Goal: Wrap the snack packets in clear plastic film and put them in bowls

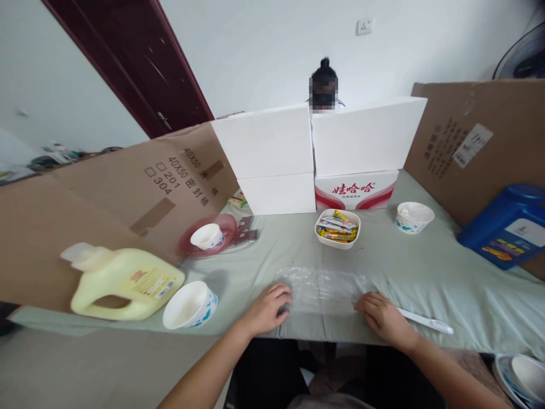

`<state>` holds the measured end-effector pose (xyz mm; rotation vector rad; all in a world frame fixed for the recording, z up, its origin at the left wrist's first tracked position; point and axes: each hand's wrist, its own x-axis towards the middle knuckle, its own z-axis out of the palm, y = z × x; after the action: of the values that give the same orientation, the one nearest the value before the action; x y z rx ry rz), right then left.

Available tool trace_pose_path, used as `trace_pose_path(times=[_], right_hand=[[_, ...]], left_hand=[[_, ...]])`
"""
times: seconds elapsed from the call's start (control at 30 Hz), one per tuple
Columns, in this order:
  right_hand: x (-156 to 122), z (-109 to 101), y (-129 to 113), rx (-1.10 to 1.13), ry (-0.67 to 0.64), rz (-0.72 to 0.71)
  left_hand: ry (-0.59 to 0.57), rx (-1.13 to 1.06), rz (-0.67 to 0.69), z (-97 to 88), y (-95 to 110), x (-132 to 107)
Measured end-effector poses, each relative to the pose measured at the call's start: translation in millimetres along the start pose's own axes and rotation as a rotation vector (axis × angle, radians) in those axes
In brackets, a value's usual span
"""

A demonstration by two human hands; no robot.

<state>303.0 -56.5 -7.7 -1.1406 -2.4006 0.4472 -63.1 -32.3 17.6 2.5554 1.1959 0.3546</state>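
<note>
A clear plastic bag point(321, 289) lies flat on the cloth-covered table, close to the front edge. At its left edge rests my left hand point(268, 309), fingers loosely bent and the thumb apart. My right hand point(381, 318) lies at the bag's right edge, fingertips touching the film and nothing seen gripped. A white plastic knife or similar flat utensil point(430, 322) sits just right of my right hand, its left end partly hidden by the hand. Beyond the bag stands a white square bowl point(338, 245) filled with small yellow and white packets point(338, 227).
At left are a pale yellow jug point(128, 278), a paper bowl point(191, 307), a pink plate point(227, 233) with another bowl point(207, 236), and brown packets point(246, 230). A bowl point(413, 218) and blue bottle point(506, 227) stand right. White boxes point(272, 147) and cardboard point(477, 125) border the table; a person point(323, 91) is behind.
</note>
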Motion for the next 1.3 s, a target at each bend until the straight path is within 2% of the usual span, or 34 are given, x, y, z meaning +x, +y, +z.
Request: trace_pose_path(times=[0.13,0.3,0.37,0.5,0.67,0.73,0.8,0.9,0.93,1.0,1.07,1.13,1.23,1.27,1.3], right_hand=[[12,0,13,0.108,0.042,0.304],[39,-3,15,-0.084,-0.020,0.568],[48,-2,13,-0.157,-0.034,0.626],[58,1,8,-0.270,-0.052,0.698],[62,5,7,-0.370,-0.070,0.711],[63,7,7,-0.391,-0.069,0.710],[64,10,9,-0.405,-0.066,0.706],[64,8,16,-0.425,-0.053,0.709],[63,5,20,-0.434,-0.043,0.717],[62,-3,25,-0.459,-0.007,0.730],[62,-8,24,-0.488,0.040,0.724],[65,-4,17,-0.494,0.083,0.617],[71,21,0,-0.405,0.093,0.201],[73,32,-4,-0.366,0.085,0.091],[73,41,-5,-0.340,0.075,0.044]], left_hand=[[0.078,-0.035,-0.045,1.2,-6,9],[0.160,-0.053,-0.436,3.1,-17,36],[0.177,-0.021,-0.515,6.4,-19,48],[0.187,0.045,-0.591,14.5,-18,64],[0.234,0.165,-0.659,22.4,4,71],[0.276,0.244,-0.630,28.6,20,73],[0.276,0.295,-0.476,38.5,37,76],[0.167,0.259,-0.159,56.4,57,83],[0.116,0.233,-0.104,61.8,60,85],[0.028,0.199,-0.099,70.0,63,90],[-0.031,0.175,-0.142,74.1,63,93],[-0.051,0.156,-0.162,74.8,63,94],[-0.044,0.139,-0.159,73.4,63,93],[-0.041,0.136,-0.159,72.9,63,92],[-0.040,0.134,-0.161,72.6,63,92]])
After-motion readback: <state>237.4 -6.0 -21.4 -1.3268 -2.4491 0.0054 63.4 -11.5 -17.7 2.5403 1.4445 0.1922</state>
